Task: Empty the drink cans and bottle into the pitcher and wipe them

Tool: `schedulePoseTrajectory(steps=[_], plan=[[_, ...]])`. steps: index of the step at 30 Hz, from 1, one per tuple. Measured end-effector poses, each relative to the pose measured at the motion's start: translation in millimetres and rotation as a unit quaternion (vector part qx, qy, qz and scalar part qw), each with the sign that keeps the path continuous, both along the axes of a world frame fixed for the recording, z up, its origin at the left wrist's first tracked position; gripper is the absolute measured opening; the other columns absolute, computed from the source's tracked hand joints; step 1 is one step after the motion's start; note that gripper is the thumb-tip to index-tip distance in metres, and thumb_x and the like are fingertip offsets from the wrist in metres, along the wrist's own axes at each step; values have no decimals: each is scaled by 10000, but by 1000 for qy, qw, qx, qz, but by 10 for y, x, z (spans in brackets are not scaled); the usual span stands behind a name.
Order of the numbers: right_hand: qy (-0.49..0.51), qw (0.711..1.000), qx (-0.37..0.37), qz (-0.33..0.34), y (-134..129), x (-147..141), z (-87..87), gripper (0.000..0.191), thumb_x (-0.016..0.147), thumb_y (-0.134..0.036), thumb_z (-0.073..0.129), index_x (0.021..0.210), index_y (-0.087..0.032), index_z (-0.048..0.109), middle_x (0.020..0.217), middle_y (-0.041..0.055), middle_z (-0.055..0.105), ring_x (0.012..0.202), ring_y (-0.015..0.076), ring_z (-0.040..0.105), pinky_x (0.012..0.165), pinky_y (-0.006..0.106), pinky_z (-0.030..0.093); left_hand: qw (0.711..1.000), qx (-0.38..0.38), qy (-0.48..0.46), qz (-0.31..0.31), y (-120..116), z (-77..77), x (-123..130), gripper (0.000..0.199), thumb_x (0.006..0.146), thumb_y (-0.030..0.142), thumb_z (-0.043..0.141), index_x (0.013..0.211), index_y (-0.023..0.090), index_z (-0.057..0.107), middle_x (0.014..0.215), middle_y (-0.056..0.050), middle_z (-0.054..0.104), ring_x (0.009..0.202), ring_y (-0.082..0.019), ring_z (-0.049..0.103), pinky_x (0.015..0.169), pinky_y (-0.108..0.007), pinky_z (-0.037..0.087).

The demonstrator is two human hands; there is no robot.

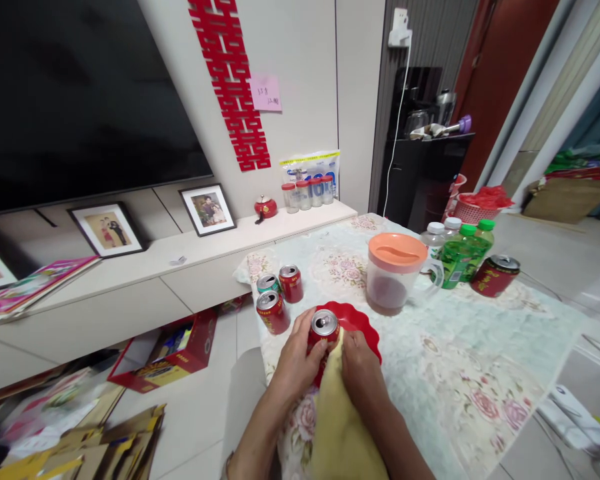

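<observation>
My left hand (299, 353) is closed around a red drink can (325, 325) whose top is opened. Beside it, my right hand (361, 360) grips a yellow cloth (336, 420) and presses it to the can's side. The cloth hangs down toward me between my forearms. Under both hands lies a red scalloped plate (350, 314), partly hidden. To the left stand a red can (273, 315), another red can (291, 285) and a green can (268, 283), all opened.
A clear pitcher (387, 287) with an orange lid stands behind the plate. Several green and clear bottles (457, 257) and a tilted dark-red can (495, 276) are at the right. The flowered tablecloth (460, 353) covers the table. A red box (190, 357) is on the floor.
</observation>
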State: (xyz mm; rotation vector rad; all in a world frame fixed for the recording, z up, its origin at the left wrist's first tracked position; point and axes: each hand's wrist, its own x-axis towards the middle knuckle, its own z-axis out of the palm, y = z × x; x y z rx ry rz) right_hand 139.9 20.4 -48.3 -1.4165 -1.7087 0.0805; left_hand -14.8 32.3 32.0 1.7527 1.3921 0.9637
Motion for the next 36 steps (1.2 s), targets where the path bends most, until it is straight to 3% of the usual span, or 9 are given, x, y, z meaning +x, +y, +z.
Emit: schedulePoseTrajectory(steps=[5,11,14,19,22,25,28,32,36], plan=[[-7,1000,-4,-9,20,-15,-40,263,885,-106,444,836,-208,681,701,54,617,554,167,578,472,263,469,1000,-13,16,14,-31,44,11,629,826,264,597,1439,216,466,1464,-113,545,1370,-295,505,1166,-473,372],[28,998,47,26,-62,29,130,333,993,-184,419,1272,-160,599,1111,130,695,1036,219,681,871,368,587,999,2,20,33,-42,7,34,625,829,322,649,1430,260,488,1327,-85,579,1264,-266,579,1092,-420,440],[37,996,68,40,-85,43,178,369,1014,-219,425,1359,-172,546,1185,136,670,1097,220,663,926,392,575,999,7,-6,41,-22,-27,49,573,788,273,689,1345,254,558,1300,-81,593,1253,-267,584,1092,-421,444],[27,998,52,31,-65,28,133,361,1012,-178,389,1327,-171,567,1133,129,663,1055,212,670,896,365,581,996,-18,-88,28,-15,-5,90,514,754,219,725,1243,233,569,1270,-68,660,1154,-244,654,1037,-400,489],[2,1000,16,21,-41,35,54,293,976,-147,423,1159,-185,649,961,94,673,865,199,682,714,302,579,993,-53,-106,25,-33,35,114,477,773,244,726,1211,239,538,1173,-34,713,1080,-224,687,992,-382,507],[-28,999,-15,5,-16,40,-36,233,923,-126,466,914,-218,680,761,46,623,596,163,595,496,259,461,994,-62,-79,45,-40,44,119,484,765,259,737,1199,236,522,1147,-34,714,1058,-234,689,967,-391,509],[-46,998,-30,-10,2,23,-89,223,882,-114,492,791,-223,663,688,34,589,483,142,509,419,260,349,997,-41,-44,54,-35,34,100,577,749,241,739,1280,231,512,1255,-66,658,1161,-257,642,1039,-417,470],[-39,999,-27,-21,-12,-2,-64,219,884,-122,482,863,-189,690,750,68,634,528,164,560,427,270,378,1000,-13,-14,3,-43,41,50,744,780,187,657,1481,253,419,1442,-96,508,1377,-269,492,1167,-417,371],[-3,1000,5,-4,-50,14,46,280,952,-143,428,1061,-168,685,920,97,695,805,201,680,649,301,557,1000,-17,5,-23,-49,43,23,797,792,146,580,1547,206,336,1483,-136,467,1414,-281,457,1206,-450,330]])
